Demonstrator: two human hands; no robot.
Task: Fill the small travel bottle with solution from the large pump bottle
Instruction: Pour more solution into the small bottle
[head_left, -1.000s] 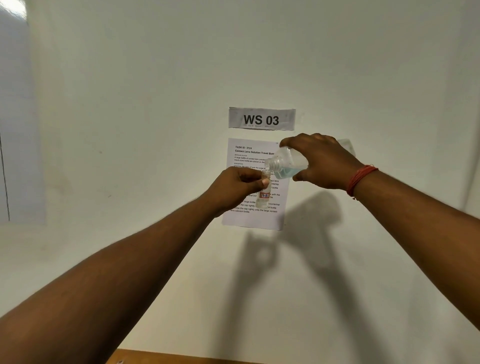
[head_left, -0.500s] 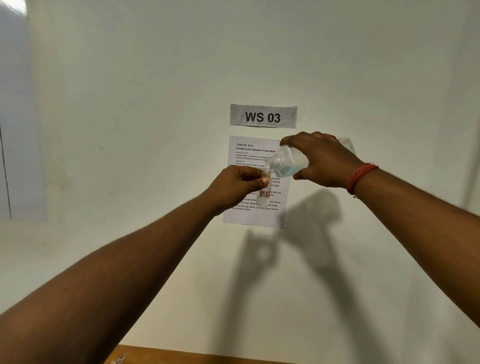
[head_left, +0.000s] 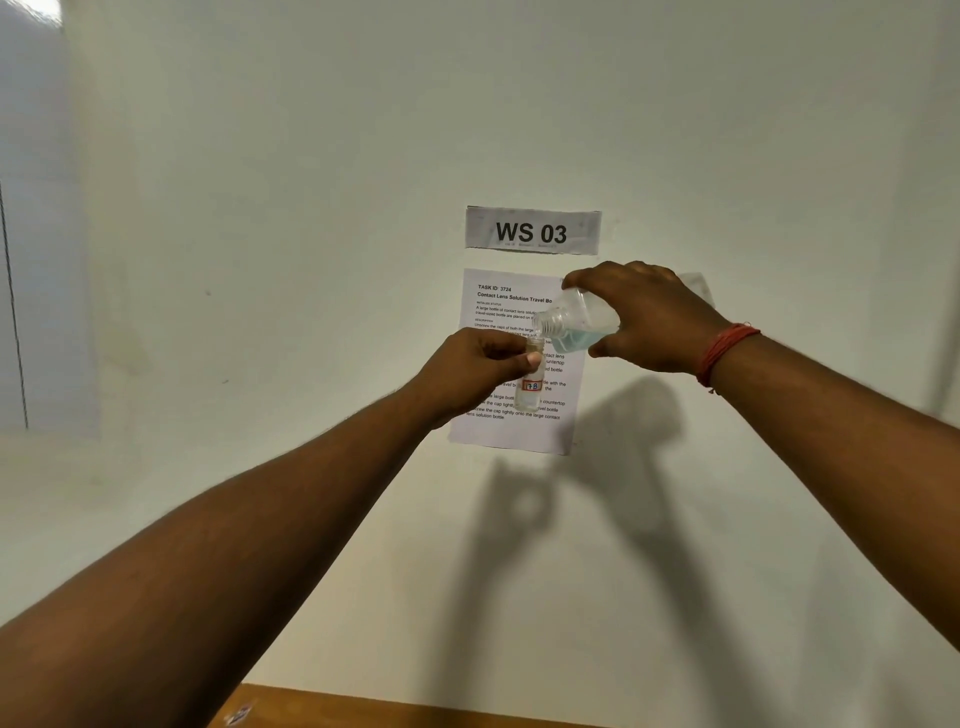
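My left hand (head_left: 475, 369) grips a small clear travel bottle (head_left: 530, 389) near its neck and holds it upright; a red-edged label marked 78 is on its side. My right hand (head_left: 644, 317) holds the large clear bottle (head_left: 582, 325) tipped nearly on its side, open threaded mouth pointing left and down right above the small bottle's opening. Pale blue solution lies along the large bottle's lower side. No cap or pump is on either bottle. Both are raised in front of a white wall.
A printed task sheet (head_left: 511, 426) is stuck on the white wall behind the bottles, under a sign reading WS 03 (head_left: 532, 231). A wooden edge (head_left: 363, 709) shows at the bottom of the view. A red thread band circles my right wrist (head_left: 724, 353).
Both hands and both bottles keep nearly the same pose. The view has shifted very slightly, so the wall papers sit a little higher.
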